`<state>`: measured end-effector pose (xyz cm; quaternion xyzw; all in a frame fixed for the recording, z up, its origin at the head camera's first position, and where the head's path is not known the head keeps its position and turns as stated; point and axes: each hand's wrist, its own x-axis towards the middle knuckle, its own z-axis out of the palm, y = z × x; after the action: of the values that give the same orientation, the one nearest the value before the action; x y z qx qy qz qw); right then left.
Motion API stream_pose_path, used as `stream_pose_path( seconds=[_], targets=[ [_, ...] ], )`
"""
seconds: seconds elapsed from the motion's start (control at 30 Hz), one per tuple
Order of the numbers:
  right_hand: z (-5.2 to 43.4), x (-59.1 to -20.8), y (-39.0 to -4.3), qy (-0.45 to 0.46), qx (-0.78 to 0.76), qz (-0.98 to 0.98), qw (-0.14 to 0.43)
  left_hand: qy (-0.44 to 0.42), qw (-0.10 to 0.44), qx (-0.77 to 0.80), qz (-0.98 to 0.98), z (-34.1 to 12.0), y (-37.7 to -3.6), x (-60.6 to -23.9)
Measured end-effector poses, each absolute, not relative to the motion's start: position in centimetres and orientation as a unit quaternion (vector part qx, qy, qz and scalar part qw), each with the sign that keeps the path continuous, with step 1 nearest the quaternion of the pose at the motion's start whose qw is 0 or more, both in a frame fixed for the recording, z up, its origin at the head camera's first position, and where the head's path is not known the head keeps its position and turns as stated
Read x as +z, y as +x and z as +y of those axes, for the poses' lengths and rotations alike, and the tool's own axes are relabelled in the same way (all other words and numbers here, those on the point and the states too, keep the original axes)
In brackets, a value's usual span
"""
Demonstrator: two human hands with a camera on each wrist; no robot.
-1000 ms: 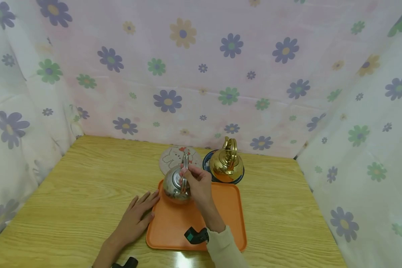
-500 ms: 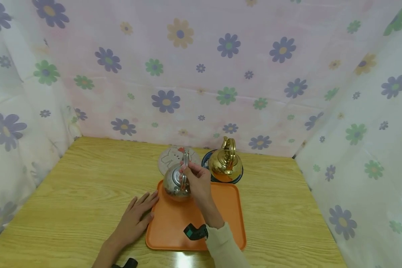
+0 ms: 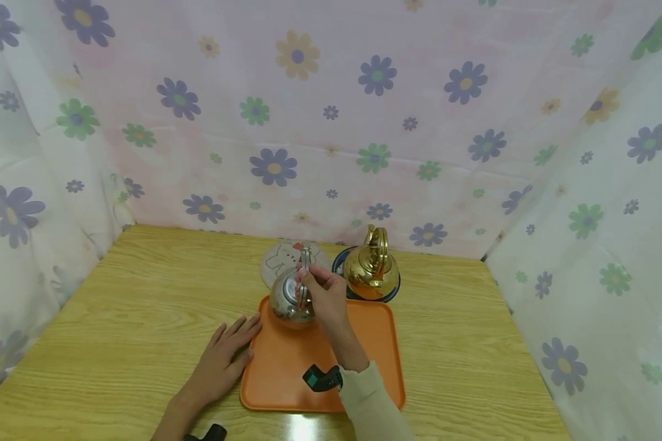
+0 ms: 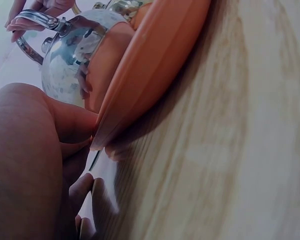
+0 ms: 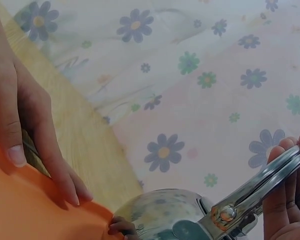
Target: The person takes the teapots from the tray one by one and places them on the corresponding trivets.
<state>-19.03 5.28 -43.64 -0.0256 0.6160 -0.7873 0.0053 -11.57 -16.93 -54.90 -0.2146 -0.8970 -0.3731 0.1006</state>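
In the head view a shiny silver kettle point(image 3: 287, 300) is over the far left part of an orange tray point(image 3: 287, 373). My right hand point(image 3: 328, 300) grips its upright metal handle, fingers curled round it, which the right wrist view shows closely. My left hand point(image 3: 226, 358) lies flat with straight fingers, their tips at the tray's left rim; in the left wrist view the thumb point(image 4: 75, 122) touches that rim. Close to the right hand, a gold kettle point(image 3: 369, 272) stands on a dark blue round mat point(image 3: 394, 294) behind the tray.
A pale round mat point(image 3: 278, 263) with a bear drawing lies behind the silver kettle, partly hidden by it. The wooden table point(image 3: 143, 294) ends at a flowered curtain point(image 3: 331, 135) behind and at both sides.
The silver kettle, held by my right hand, has shifted slightly up and to the right in the head view. The left hand stays at the tray's rim.
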Motion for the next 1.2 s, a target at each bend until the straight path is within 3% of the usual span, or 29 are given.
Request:
stream_pose_path(
  seconds=[1.2],
  targets=[
    [4.5, -43.2, -21.9, -0.044, -0.786, 0.617, 0.011, -0.221, 0.134, -0.371, -0.892, -16.7, -11.5, -55.0]
  ],
)
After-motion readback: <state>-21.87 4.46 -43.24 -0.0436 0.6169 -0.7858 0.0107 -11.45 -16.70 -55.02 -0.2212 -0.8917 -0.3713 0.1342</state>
